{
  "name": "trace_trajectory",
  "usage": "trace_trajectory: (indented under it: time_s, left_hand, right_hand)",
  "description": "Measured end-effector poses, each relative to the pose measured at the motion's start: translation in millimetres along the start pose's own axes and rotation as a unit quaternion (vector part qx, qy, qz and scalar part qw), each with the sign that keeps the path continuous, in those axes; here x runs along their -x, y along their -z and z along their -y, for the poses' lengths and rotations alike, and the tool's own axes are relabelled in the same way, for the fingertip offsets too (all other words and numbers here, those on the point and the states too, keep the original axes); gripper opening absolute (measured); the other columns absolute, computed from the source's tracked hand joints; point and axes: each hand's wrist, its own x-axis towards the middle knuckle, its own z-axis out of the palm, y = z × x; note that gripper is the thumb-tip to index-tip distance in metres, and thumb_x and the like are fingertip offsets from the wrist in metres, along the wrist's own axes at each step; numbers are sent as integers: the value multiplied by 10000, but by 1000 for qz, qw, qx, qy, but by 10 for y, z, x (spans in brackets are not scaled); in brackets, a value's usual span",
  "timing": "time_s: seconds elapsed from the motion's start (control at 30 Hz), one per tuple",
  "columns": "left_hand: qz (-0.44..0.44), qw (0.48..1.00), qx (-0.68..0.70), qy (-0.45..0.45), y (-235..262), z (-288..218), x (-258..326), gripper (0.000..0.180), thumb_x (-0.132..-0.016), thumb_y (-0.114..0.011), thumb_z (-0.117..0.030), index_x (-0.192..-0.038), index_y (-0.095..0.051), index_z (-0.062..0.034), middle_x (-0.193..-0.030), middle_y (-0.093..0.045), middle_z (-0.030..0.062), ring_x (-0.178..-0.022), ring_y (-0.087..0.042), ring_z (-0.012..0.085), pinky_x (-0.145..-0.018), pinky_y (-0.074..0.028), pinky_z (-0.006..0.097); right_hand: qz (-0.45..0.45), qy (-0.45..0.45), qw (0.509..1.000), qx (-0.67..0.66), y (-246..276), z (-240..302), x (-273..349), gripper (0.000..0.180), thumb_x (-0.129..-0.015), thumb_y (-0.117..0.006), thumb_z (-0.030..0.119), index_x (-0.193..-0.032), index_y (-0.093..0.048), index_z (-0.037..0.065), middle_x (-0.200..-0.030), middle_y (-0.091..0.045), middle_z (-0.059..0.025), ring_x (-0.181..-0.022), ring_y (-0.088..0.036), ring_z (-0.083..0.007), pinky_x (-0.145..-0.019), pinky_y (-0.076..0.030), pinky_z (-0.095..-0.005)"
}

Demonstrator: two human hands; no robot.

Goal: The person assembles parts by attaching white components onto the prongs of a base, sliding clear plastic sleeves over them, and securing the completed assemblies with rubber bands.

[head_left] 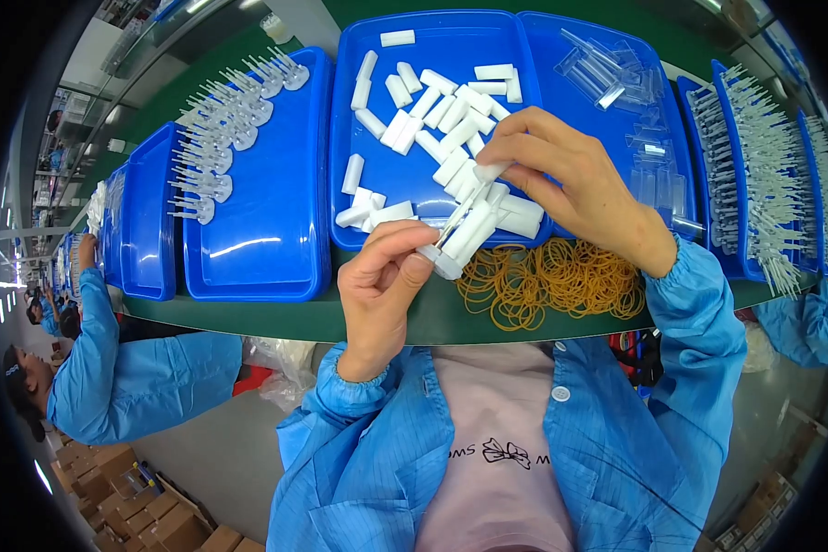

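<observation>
Just off the tabletop's [248,317] near edge, the left hand [377,290] pinches a white cap [440,262] while the right hand [570,184], at two o'clock, clamps the clear tube's [469,204] top, seemingly aligning them, beside rubber bands [552,281] and the blue tray [432,120] at twelve.

Green workbench [405,322] with a row of blue trays [276,230] and loose yellow rubber bands [543,281].

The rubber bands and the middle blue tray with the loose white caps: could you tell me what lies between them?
Nothing; in the head view the heap of rubber bands lies right against the front rim of the middle blue tray.
</observation>
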Motion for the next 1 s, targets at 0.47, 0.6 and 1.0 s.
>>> trace_trajectory:
  time_s: [0.47,0.6,1.0]
  left_hand:
    - [45,972,-214,-82,-7,-99,24,193,-823,-666,35,-1008,-706,-2,-1041,-633,96,-887,-600,153,-776,-473,246]
    - [87,943,-289,-141,-39,-107,-3,263,-762,-676,84,-990,-727,-39,-1035,-630,103,-873,-609,181,-752,-498,266]
    - [46,938,-276,-203,-149,-105,11,303,-775,-694,59,-1071,-677,-7,-1111,-528,149,-864,-598,193,-744,-521,281]
  right_hand:
    - [-2,-158,919,-361,4,46,-30,221,-896,-616,103,-1102,-633,28,-1073,-630,-67,-967,-613,-148,-849,-485,-267]
    - [-4,-264,845,-465,-8,82,-29,290,-898,-634,143,-1161,-590,28,-995,-657,-63,-935,-619,-112,-862,-474,-242]
    - [-6,-261,842,-473,32,278,40,303,-870,-664,117,-1141,-571,17,-921,-630,-26,-865,-617,-79,-777,-476,-215]
